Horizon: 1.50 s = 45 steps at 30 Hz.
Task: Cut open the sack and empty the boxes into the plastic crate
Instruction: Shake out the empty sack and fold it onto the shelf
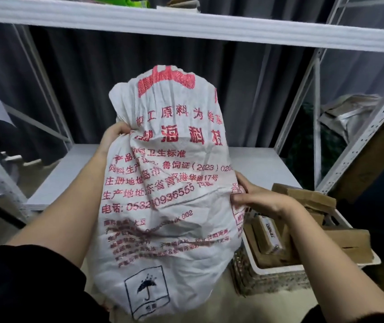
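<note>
Sack (170, 183): white woven sack printed with red lettering and a black umbrella mark near its lower end, held up in the middle of the view between both hands, crumpled and slack; its top edge rises to just under the upper shelf beam.
Left grip (114, 137): left hand curled round the sack's upper left edge, fingers bunching the fabric; the thumb side faces the camera, and the fingertips are hidden behind the cloth.
Right grip (254, 197): right hand pinching a fold on the sack's right side lower down, fingers bent into the material and the thumb on top.
Sleeves: dark sleeve (23, 283) pushed up on the left forearm; a dark sleeve edge also shows at the bottom right corner.
Plastic crate (277, 269): pale crate on the floor to the right of the sack, beside and below the right hand, partly hidden by the sack.
Boxes (302, 231): brown cardboard boxes lying jumbled inside the crate, some sticking above its rim; one carries a white label with print too small to read.
Shelving (186, 26): white metal rack with a pale lower shelf board behind the sack and a beam across the top.
Backdrop: dark grey curtain (93, 78) behind the rack.
</note>
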Tool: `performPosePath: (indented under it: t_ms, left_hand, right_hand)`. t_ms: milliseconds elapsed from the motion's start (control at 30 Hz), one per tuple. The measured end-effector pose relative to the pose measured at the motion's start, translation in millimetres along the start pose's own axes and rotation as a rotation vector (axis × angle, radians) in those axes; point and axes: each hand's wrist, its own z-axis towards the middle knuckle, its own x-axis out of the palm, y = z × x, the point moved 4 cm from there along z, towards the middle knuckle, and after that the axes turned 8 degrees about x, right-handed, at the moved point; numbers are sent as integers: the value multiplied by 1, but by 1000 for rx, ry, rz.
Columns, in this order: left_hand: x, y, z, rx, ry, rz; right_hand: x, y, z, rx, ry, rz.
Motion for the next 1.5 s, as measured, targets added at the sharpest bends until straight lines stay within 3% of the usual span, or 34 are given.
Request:
performPosePath:
  t_ms: [133,233,300,400,533,733,1000,1133,1300,1400,1500]
  left_hand:
    - [-12,6,4,-43,-22,-120]
    - [-15,12,5,-72,-74,-97]
    - [-16,13,1,-91,-84,-63]
    - [-34,21,-2,-175,-105,83]
    - [-22,34,-21,-373,84,94]
    - [8,43,-56,-331,338,-75]
    - [15,60,-63,-391,628,3]
    - [26,76,-58,-444,554,98]
    - [7,101,-53,-536,313,322]
    - [-12,98,-43,-457,166,370]
    - [-29,91,-28,-350,5,420]
  right_hand:
    - [26,-4,2,47,102,107]
    - [46,-7,6,146,151,-78]
    - [48,-8,8,167,72,-166]
    - [40,-4,8,86,-252,-30]
    - [28,-3,6,35,-541,238]
    - [15,1,1,54,-651,274]
    - [-3,-9,-1,181,-838,206]
    - [-6,-9,1,147,-895,184]
    - [-4,-8,-7,34,-674,455]
    - [-12,-21,-13,4,-518,665]
    - [-26,-39,-17,-32,-566,660]
